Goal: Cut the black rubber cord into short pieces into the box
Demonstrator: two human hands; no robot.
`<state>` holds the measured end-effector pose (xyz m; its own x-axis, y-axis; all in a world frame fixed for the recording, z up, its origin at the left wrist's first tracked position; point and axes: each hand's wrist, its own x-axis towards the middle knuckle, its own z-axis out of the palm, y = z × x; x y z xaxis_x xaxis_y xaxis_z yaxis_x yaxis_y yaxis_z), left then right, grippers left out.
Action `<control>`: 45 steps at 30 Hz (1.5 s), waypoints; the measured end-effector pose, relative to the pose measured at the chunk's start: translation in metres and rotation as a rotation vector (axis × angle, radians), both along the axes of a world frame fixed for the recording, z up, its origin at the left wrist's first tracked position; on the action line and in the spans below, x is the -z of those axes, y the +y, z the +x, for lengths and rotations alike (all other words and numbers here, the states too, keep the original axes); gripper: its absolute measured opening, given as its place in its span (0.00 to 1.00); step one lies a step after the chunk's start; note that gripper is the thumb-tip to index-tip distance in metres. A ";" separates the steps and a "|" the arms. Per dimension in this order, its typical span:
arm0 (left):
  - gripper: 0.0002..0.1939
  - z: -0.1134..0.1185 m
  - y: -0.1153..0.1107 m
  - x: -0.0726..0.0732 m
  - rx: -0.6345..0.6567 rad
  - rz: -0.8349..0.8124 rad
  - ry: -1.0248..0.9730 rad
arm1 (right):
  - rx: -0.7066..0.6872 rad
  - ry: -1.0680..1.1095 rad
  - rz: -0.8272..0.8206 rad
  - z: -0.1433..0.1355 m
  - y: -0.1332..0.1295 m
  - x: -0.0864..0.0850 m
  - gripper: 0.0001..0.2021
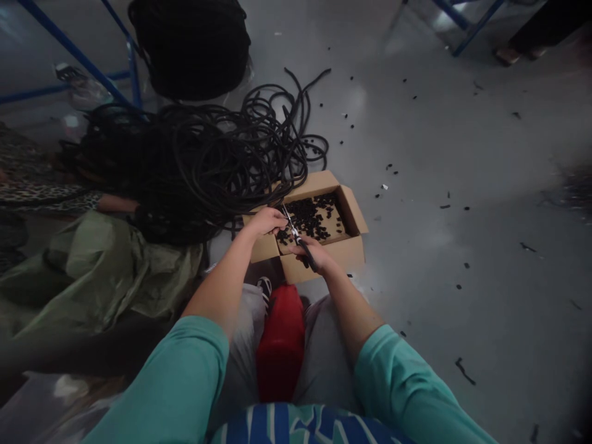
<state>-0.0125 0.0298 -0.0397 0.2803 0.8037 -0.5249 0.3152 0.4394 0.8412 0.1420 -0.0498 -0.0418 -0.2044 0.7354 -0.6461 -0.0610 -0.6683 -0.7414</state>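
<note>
My right hand is wrapped around the black handles of a pair of scissors, whose metal blades point up and left over an open cardboard box. Many small black cut pieces lie inside that box. Close by the blades, at the box's left side, my left hand is closed in a pinch on black cord; the exact spot of the grip is partly hidden by the fingers. Long loops of black cord heap up beyond and to the left of the box.
A big black bundle stands behind the cord heap, near a blue metal frame. Green sheeting and another person's arm are at left. A red seat is between my legs. Black scraps dot the grey floor.
</note>
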 end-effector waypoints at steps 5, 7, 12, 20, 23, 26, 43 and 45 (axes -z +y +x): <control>0.06 -0.001 0.000 0.003 -0.008 -0.021 -0.036 | 0.056 0.026 -0.026 -0.006 -0.003 0.003 0.24; 0.06 -0.001 0.000 0.005 -0.005 -0.025 -0.040 | 0.076 0.007 -0.053 -0.008 -0.005 0.002 0.24; 0.06 0.000 0.001 0.011 0.032 -0.013 -0.035 | 0.092 -0.039 -0.088 -0.008 -0.009 -0.001 0.24; 0.05 -0.001 0.003 0.016 0.077 0.026 0.064 | 0.071 -0.047 -0.085 -0.003 -0.011 0.004 0.23; 0.08 0.000 0.002 0.013 0.118 0.008 0.058 | 0.048 -0.052 -0.048 -0.001 -0.009 0.007 0.22; 0.12 0.002 0.001 0.006 0.147 -0.035 0.033 | 0.040 -0.043 0.002 0.001 -0.006 0.006 0.20; 0.07 0.010 -0.002 0.011 0.112 0.012 0.057 | 0.052 -0.013 -0.088 0.008 -0.006 -0.004 0.26; 0.03 0.010 -0.002 0.013 0.139 0.070 0.070 | 0.065 0.005 -0.092 0.010 -0.005 -0.004 0.25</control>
<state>-0.0029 0.0278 -0.0527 0.3560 0.7948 -0.4915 0.4281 0.3288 0.8418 0.1517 -0.0552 -0.0375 -0.1617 0.6846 -0.7108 -0.1098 -0.7283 -0.6764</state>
